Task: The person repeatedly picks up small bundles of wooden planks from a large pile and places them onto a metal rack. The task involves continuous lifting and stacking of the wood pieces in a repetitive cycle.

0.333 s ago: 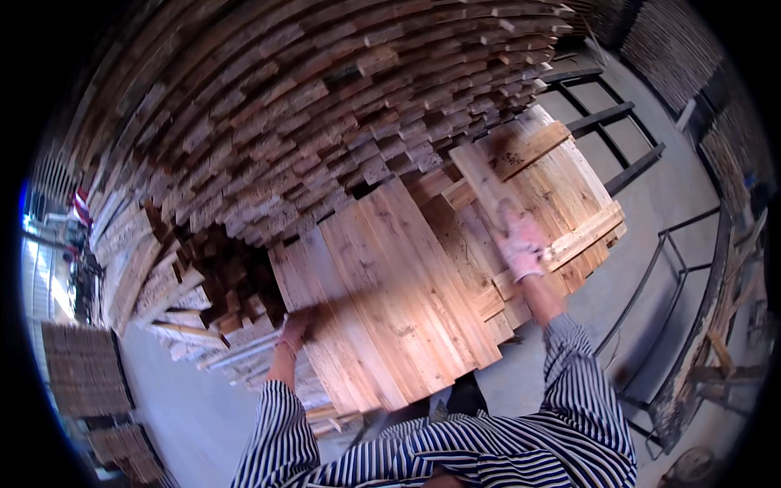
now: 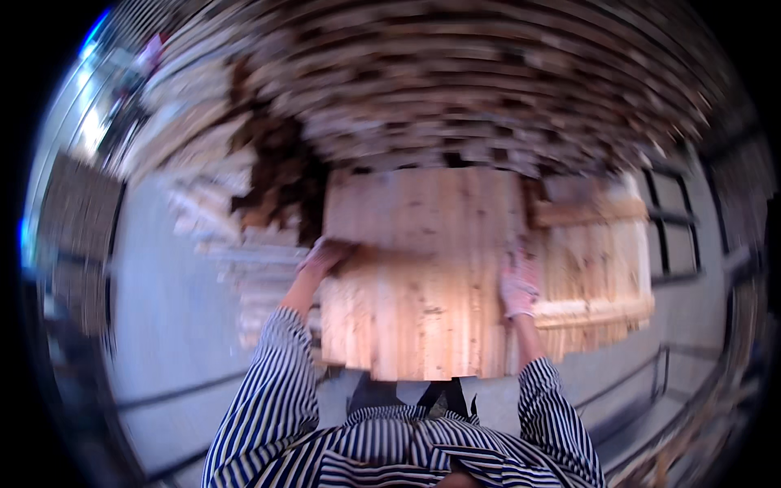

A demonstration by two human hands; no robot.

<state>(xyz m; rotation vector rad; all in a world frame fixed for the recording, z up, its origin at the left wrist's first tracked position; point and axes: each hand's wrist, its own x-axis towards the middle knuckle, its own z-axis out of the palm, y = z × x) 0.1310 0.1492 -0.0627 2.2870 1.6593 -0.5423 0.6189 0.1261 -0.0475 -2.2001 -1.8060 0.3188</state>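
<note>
Person holds board panel (image 2: 423, 276) flat at chest height, one hand per side edge. Left hand (image 2: 325, 254) clasps left edge, fingers wrapped over top face. Right hand (image 2: 518, 281), gloved, clasps right edge, palm inward. Panel spans between both grips, centred before torso, long planks running away from body. Second panel (image 2: 598, 276) lies just beside, under right edge. Lumber stack (image 2: 455, 89) rises beyond far edge. Good handling, by judgement: keep grips level and opposite, panel horizontal, fingers clear of underside where panel meets neighbour.
</note>
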